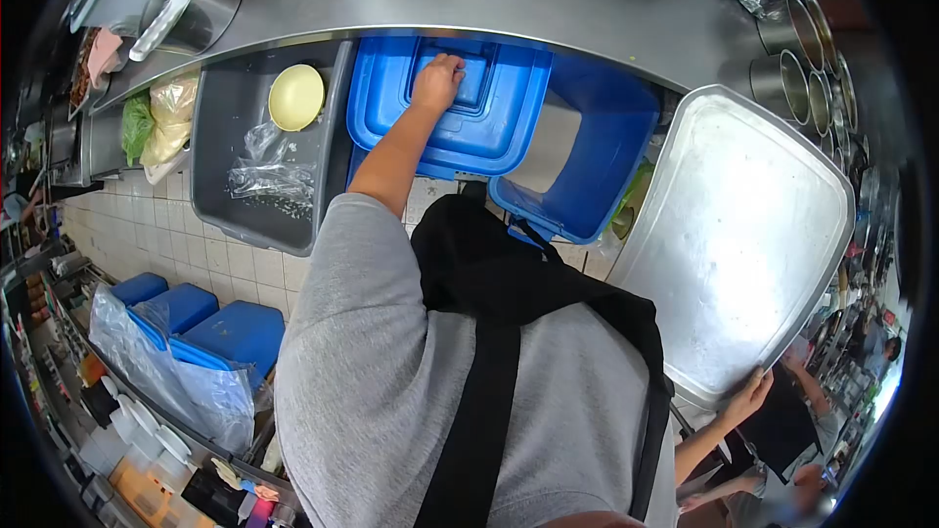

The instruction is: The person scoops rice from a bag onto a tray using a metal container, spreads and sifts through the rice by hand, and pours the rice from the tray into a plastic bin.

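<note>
Here's the left grip (437, 86) at the lid (523, 127), and just left of it comes the tub (217, 122) with a bowl (296, 98) and crumpled plastic (279, 176) in it, bagged food (171, 117) farther left. Straight ahead runs the counter (411, 10), a pot (210, 10) on its left stretch and pans (782, 88) off to the right; right beside the lid there's a bin (611, 137), then the tray (743, 235), its near edge at the right grip (751, 395), while behind and left, more bins (230, 332) sit partly under plastic sheeting (147, 362).
</note>
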Motion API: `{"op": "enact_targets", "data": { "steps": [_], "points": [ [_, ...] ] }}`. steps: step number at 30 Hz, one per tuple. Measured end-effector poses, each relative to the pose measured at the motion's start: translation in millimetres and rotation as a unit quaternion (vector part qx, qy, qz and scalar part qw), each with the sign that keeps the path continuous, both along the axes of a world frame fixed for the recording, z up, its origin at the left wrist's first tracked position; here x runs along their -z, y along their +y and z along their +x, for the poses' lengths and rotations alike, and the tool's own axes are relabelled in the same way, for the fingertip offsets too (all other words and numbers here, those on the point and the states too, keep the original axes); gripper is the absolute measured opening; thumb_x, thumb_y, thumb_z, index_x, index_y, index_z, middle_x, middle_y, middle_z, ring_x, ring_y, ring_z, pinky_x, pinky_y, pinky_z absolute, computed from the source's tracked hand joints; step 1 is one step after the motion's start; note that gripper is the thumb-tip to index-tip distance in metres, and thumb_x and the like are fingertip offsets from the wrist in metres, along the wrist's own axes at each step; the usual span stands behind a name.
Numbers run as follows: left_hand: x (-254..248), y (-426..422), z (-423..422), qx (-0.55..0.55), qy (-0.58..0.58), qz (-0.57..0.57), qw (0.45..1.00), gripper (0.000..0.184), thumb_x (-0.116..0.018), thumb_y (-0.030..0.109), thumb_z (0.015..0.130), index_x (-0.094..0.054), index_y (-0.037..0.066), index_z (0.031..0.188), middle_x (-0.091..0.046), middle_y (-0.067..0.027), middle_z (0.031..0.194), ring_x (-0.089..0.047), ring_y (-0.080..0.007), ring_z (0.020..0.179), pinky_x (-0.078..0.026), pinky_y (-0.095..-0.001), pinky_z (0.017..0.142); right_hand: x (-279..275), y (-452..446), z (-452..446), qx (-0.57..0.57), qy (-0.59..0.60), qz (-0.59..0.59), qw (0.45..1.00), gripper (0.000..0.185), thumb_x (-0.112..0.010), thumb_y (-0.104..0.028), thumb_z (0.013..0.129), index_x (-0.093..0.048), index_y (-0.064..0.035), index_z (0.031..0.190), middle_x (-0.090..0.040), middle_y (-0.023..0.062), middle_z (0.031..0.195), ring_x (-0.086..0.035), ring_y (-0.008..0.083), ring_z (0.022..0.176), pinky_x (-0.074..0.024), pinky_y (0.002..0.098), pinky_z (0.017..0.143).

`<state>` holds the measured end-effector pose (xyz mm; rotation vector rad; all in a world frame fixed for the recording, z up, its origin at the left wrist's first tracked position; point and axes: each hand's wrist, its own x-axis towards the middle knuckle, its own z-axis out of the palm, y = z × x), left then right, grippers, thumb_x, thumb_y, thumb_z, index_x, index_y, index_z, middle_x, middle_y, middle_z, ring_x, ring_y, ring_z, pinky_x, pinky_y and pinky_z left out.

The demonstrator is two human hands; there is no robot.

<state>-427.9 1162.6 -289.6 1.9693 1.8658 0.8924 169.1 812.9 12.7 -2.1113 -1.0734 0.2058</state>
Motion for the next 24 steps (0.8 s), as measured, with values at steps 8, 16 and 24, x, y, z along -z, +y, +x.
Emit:
{"op": "enact_targets", "data": {
  "steps": [8, 16, 24],
  "points": [
    [-2, 6, 2, 0.049, 0.057, -0.009, 0.997, 0.006, -0.055, 0.014, 0.078, -0.058, 0.009, 0.081, -0.057, -0.0105, 0.084, -0.058, -0.0312, 0.079, -0.048, -0.0415, 0.066, 26, 1, 2, 0.006, -0.010, -0.039, 0.999, 0.030, -0.048, -0.021, 0.092, -0.052, 0.0024, 0.111, -0.056, 0.0039, 0.097, -0.047, 0.0114, 0.090, -0.0362, 0.0229, 0.083],
    [13, 9, 3, 0.092, 0.141, 0.002, 0.986, 0.008, -0.049, 0.010, 0.081, -0.054, 0.005, 0.083, -0.056, -0.0167, 0.085, -0.057, -0.0334, 0.079, -0.047, -0.0423, 0.070, 95, 50, -38, 0.023, -0.073, -0.239, 0.968, 0.037, -0.051, -0.024, 0.088, -0.053, 0.0043, 0.112, -0.059, 0.0188, 0.107, -0.057, 0.0277, 0.098, -0.0419, 0.0316, 0.083],
    [-40, -27, 65, 0.114, -0.023, -0.015, 0.993, 0.007, -0.051, 0.007, 0.084, -0.050, 0.000, 0.082, -0.056, -0.0165, 0.082, -0.055, -0.0325, 0.074, -0.045, -0.0402, 0.068, 300, 107, -91, 0.003, 0.014, -0.143, 0.990, 0.037, -0.047, -0.024, 0.089, -0.050, 0.0007, 0.116, -0.056, 0.0210, 0.109, -0.053, 0.0320, 0.103, -0.0394, 0.0358, 0.089]
  ]
}}
